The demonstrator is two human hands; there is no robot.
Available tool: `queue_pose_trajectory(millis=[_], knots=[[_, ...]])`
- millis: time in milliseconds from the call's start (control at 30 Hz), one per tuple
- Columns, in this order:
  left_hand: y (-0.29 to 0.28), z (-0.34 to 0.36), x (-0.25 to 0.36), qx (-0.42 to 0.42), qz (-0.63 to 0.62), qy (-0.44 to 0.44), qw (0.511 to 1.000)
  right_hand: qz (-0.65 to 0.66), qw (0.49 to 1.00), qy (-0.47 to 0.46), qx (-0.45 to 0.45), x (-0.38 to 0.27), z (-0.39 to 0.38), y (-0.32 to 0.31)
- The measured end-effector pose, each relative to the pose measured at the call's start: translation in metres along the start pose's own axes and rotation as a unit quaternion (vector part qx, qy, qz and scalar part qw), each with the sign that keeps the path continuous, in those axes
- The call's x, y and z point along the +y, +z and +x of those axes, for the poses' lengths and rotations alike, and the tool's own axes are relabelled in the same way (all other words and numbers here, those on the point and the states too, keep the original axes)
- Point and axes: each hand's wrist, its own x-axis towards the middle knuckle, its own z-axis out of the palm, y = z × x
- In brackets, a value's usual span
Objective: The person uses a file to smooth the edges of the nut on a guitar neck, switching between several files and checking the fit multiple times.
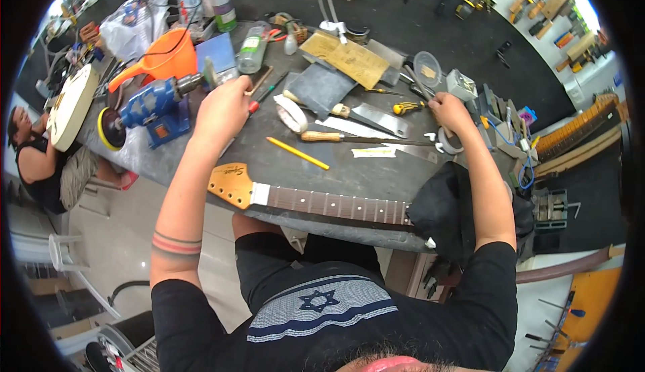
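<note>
Beyond the guitar neck [322,204] lying along the bench's near edge, our left hand [222,107] grips a red-handled tool [254,107]; our right hand's [449,109] grip we cannot tell.

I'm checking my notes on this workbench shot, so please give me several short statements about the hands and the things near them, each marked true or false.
1. A guitar neck lies along the near edge of the workbench. True.
2. The left hand grips the yellow pencil. False: the pencil lies loose on the bench, apart from both hands.
3. The right hand reaches toward the far right of the bench, next to a yellow-handled screwdriver. True.
4. The orange funnel stands on the guitar neck. False: it sits at the far left of the bench, behind the blue motor tool.
5. The neck's headstock points to the person's right. False: it points left.
</note>
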Motion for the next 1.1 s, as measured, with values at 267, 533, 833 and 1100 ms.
queue_pose_trajectory(millis=[267, 533, 833, 1100], knots=[[-0.007, -0.006, 0.026, 0.02, -0.065, 0.006, 0.998, 0.198, 0.973, -0.102, 0.061, 0.009, -0.023, -0.033], [-0.023, -0.023, 0.053, -0.001, -0.146, 0.058, 0.988, 0.424, 0.864, -0.135, 0.238, -0.001, 0.023, -0.124], [-0.058, -0.062, 0.061, 0.002, -0.144, 0.048, 0.988, 0.467, 0.781, -0.172, 0.377, 0.0, 0.14, -0.271], [-0.047, -0.089, 0.058, 0.02, -0.169, -0.024, 0.985, 0.239, 0.814, -0.205, 0.488, 0.042, 0.194, -0.328]])
